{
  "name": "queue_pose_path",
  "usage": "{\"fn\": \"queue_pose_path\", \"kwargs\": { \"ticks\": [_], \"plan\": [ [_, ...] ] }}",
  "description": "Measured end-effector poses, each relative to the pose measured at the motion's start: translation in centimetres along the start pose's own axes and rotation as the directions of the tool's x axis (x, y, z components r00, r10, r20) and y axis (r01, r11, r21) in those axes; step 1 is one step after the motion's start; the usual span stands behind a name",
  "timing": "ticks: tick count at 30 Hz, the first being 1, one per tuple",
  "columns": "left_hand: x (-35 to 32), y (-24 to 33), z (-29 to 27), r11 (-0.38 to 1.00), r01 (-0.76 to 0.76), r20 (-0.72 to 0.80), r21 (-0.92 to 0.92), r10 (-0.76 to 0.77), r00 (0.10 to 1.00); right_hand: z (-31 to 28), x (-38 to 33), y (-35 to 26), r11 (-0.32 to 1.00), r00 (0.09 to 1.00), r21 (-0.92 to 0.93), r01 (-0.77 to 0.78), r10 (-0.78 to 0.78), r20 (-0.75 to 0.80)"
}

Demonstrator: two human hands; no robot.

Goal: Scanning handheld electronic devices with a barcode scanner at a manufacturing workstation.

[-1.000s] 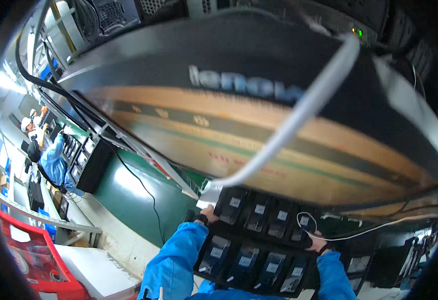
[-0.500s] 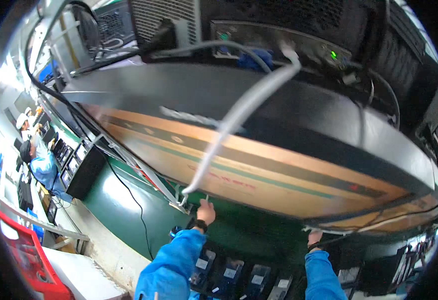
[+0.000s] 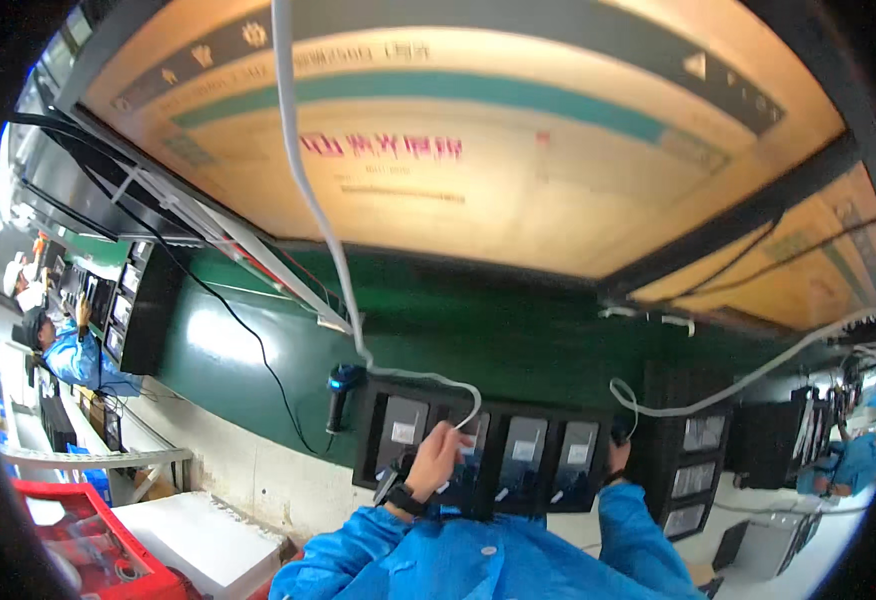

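My left hand point(image 3: 434, 464) is closed on the end of a white cable point(image 3: 308, 185) that hangs down past a large screen point(image 3: 258, 200). It is over a black tray point(image 3: 366, 440) that holds several flat dark devices with pale labels, near the second device point(image 3: 470, 452) from the left. At the tray's right end, my right hand point(image 3: 618, 458) has its fingers curled. A second white cable point(image 3: 748, 378) loops down to it from the right, and its tip is hidden at the fingers.
A black handheld scanner point(image 3: 338, 400) stands left of the tray on the green bench point(image 3: 228, 345). Another dark tray of devices point(image 3: 693, 470) lies to the right. At lower left are a red bin point(image 3: 108, 540) and a white box point(image 3: 198, 545). Co-workers point(image 3: 76, 350) sit farther off.
My view has tipped downward, bringing the screen and the whole tray into sight. Both hands have come down from below the screen's lower edge to the tray, drawing the white cables along.
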State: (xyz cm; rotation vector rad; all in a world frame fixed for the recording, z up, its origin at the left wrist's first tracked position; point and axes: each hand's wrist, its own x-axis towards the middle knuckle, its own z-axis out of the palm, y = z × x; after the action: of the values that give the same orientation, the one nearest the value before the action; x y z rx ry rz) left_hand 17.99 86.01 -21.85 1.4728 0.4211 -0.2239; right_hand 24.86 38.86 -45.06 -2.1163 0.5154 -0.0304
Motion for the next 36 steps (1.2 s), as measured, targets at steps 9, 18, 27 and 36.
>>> {"fn": "queue_pose_path", "kwargs": {
  "ticks": [9, 18, 27, 36],
  "plan": [
    [0.2, -0.8, 4.1, 0.994, -0.006, 0.116, -0.108, 0.019, 0.993, -8.1, -13.7, -27.1, 0.95, 0.935, 0.238, -0.205, 0.118, 0.335],
    [3.8, -3.6, 11.3, 0.993, -0.064, 0.299, 0.096, 0.032, 0.954, -7.2, -15.6, -25.7, 0.928, 0.868, 0.252, -0.274, 0.125, 0.481],
    [1.7, -2.5, 17.6, 0.901, -0.095, 0.104, 0.423, 0.056, 0.993, -5.5, -7.7, -19.2, 0.955, 0.992, 0.298, 0.001, -0.04, 0.123],
    [2.6, -3.6, 22.6, 0.938, -0.036, -0.199, 0.346, 0.111, 0.974, 1.3, -1.6, -11.8, 0.874, 0.982, 0.468, 0.128, -0.047, -0.181]
  ]
}}
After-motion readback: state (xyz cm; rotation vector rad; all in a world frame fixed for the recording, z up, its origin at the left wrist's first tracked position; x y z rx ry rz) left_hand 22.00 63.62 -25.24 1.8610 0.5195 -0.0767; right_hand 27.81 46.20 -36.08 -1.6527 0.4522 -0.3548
